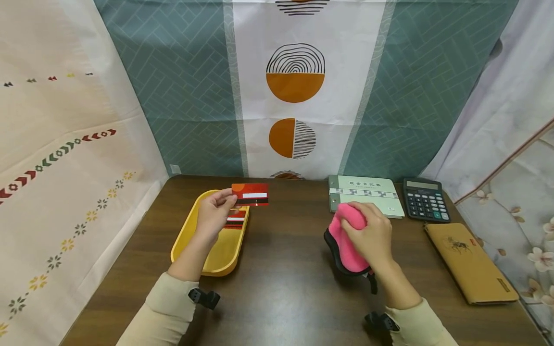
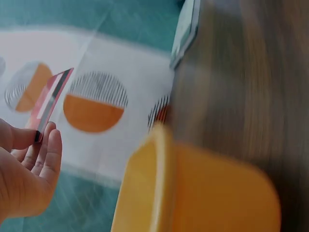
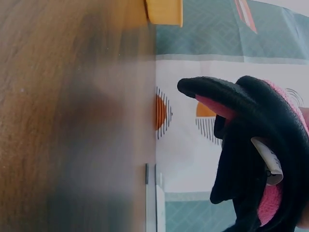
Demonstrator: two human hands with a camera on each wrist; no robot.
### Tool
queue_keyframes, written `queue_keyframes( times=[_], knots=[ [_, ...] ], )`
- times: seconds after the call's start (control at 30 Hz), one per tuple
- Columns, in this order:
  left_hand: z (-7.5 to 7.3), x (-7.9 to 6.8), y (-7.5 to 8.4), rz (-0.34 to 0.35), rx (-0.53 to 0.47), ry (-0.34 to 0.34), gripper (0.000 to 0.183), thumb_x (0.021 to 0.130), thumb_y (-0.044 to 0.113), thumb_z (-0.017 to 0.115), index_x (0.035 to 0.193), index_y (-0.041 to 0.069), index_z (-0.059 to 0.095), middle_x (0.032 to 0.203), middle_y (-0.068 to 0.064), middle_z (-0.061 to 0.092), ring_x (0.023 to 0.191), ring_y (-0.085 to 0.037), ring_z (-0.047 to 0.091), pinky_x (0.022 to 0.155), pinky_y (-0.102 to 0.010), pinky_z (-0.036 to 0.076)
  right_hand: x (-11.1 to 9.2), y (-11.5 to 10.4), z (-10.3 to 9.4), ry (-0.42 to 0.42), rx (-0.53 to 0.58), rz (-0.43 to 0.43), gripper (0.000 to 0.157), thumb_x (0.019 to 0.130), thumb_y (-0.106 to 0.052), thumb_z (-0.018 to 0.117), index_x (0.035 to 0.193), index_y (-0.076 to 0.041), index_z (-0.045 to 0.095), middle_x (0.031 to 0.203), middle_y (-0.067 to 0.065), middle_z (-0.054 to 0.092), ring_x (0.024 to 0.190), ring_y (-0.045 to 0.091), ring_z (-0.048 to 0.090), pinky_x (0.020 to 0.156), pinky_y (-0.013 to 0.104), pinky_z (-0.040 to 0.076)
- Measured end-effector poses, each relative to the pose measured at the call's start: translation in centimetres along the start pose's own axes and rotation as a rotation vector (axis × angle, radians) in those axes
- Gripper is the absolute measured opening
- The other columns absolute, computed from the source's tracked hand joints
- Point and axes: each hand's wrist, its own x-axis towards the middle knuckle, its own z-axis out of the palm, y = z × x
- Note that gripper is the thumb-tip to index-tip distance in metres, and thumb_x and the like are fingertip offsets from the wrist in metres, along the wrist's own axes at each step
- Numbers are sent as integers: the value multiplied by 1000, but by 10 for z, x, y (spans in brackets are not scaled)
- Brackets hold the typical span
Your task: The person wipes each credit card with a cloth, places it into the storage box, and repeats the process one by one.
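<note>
My left hand [image 1: 213,211] pinches a red bank card [image 1: 250,194] by one end, between thumb and fingers, above the far side of a yellow tray [image 1: 182,240]. The card shows a white strip and a dark stripe; in the left wrist view the card [image 2: 52,96] tilts above the tray's rim. Another red striped card [image 1: 235,218] is in the tray, partly behind the hand. At right, my right hand [image 1: 372,233] grips a pink fuzzy cloth [image 1: 349,240] with black edging. Its black side and a white tag show in the right wrist view, where the cloth [image 3: 246,111] hangs folded.
A pale green cash journal [image 1: 368,190] lies at the table's back right, beside a black calculator [image 1: 426,199]. Nearer me, a tan zip wallet [image 1: 472,264] lies along the right edge. Patterned fabric hangs behind the brown wooden table [image 1: 277,298] and along both sides.
</note>
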Motion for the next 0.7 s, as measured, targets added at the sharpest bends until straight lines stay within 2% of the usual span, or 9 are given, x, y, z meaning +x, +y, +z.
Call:
queue_keyframes(
  times=[0.13, 0.33, 0.47, 0.7],
  knots=[
    [-22, 10, -5, -9, 33, 14, 35, 102, 6, 60, 134, -7, 59, 116, -17, 68, 82, -13, 72, 78, -29, 61, -1, 4, 0, -10, 3, 5, 40, 73, -12, 88, 111, -6, 76, 103, 15, 71, 87, 32, 67, 68, 49, 54],
    [-48, 20, -19, -106, 68, 19, 41, 105, 7, 54, 143, -7, 50, 133, -26, 57, 85, -5, 68, 84, -30, 59, -2, 7, 0, -22, -1, 22, 40, 74, -11, 88, 112, -6, 75, 103, 15, 71, 88, 32, 67, 70, 50, 54],
    [-56, 25, -31, -161, 84, -2, 42, 105, 4, 53, 144, -11, 47, 134, -29, 55, 88, -11, 70, 86, -33, 59, -3, 7, 1, -34, -1, 37, 41, 75, -11, 87, 113, -5, 75, 104, 15, 71, 88, 32, 66, 70, 51, 53],
    [-60, 35, -53, -188, 229, -116, 39, 102, -2, 54, 138, -15, 49, 124, -33, 60, 82, -16, 72, 75, -29, 61, -7, 6, 3, -73, 1, 62, 41, 77, -12, 87, 115, -5, 74, 106, 15, 71, 88, 31, 66, 69, 50, 55]
  ],
)
